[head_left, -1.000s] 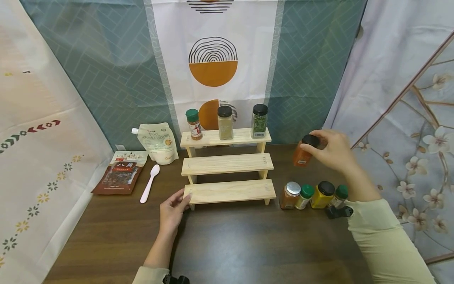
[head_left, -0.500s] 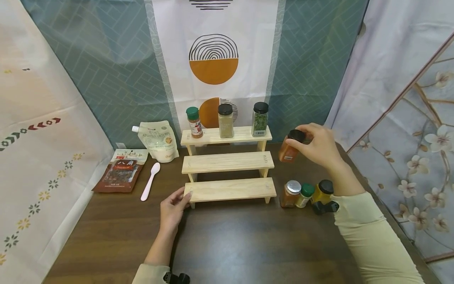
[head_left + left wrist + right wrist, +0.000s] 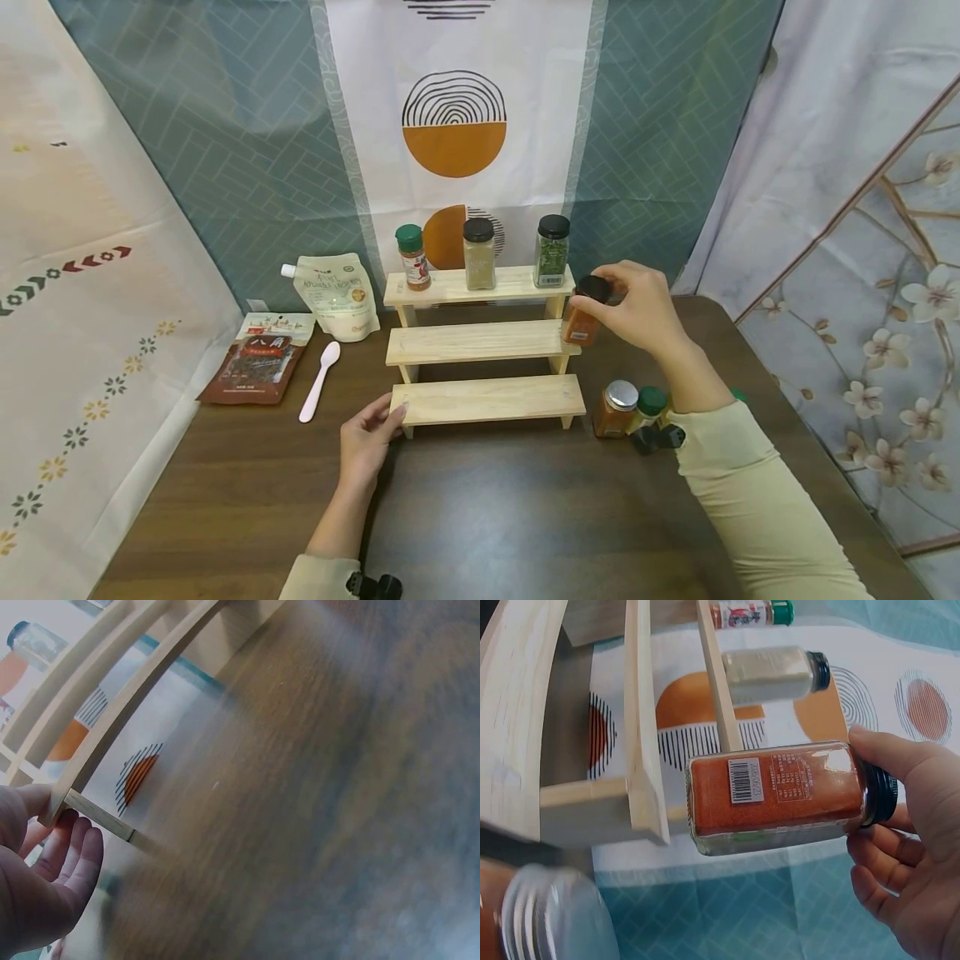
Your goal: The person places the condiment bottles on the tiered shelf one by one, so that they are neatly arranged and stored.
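A three-tier wooden rack [image 3: 480,342] stands on the table. My left hand [image 3: 365,446] grips the left end of its lowest shelf, thumb on top; the left wrist view shows the fingers [image 3: 73,859] curled below the board. By its black cap, my right hand [image 3: 637,308] pinches a jar of red-orange powder [image 3: 580,325] at the right end of the middle shelf. In the right wrist view that jar [image 3: 772,795] has its label toward the camera; whether its base touches the shelf I cannot tell. Three jars, including a green-capped one [image 3: 414,258], stand on the top shelf.
Right of the rack are a silver-lidded jar [image 3: 617,408] and a green-capped jar [image 3: 651,402], with others partly behind my right forearm. To the left lie a white spoon [image 3: 320,381] and a brown packet [image 3: 255,362], beside a spouted pouch [image 3: 337,296].
My right hand has carried the red-orange jar leftward, from beyond the rack's right side to the middle shelf's right end. My left hand keeps its grip on the lowest shelf.
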A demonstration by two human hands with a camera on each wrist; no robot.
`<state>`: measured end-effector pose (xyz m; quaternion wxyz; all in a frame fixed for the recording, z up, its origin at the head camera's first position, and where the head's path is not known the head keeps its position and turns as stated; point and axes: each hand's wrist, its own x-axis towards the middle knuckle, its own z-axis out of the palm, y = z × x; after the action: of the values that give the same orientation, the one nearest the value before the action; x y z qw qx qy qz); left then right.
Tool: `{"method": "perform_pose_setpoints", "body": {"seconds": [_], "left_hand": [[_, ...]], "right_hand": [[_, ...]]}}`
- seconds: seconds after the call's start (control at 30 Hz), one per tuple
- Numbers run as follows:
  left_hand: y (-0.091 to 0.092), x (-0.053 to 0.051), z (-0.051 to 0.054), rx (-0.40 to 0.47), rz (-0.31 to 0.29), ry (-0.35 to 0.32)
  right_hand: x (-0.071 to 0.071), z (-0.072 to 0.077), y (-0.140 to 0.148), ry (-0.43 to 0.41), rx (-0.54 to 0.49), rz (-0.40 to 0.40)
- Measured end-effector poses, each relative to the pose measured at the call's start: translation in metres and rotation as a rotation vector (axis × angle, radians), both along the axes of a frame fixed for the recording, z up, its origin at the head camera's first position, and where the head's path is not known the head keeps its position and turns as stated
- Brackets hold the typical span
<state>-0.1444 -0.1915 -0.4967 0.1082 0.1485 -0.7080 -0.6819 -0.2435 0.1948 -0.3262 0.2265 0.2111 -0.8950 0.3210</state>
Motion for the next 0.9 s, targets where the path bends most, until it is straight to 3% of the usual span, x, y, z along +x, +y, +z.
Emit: {"method": "perform_pose_setpoints", "body": {"seconds": [0.9], "left_hand": [[0.001,0.001,0.002,-0.001,0.006,-0.014]], "right_hand": [[-0.002,0.000,-0.061,-0.054,-0.007,0.027]]}}
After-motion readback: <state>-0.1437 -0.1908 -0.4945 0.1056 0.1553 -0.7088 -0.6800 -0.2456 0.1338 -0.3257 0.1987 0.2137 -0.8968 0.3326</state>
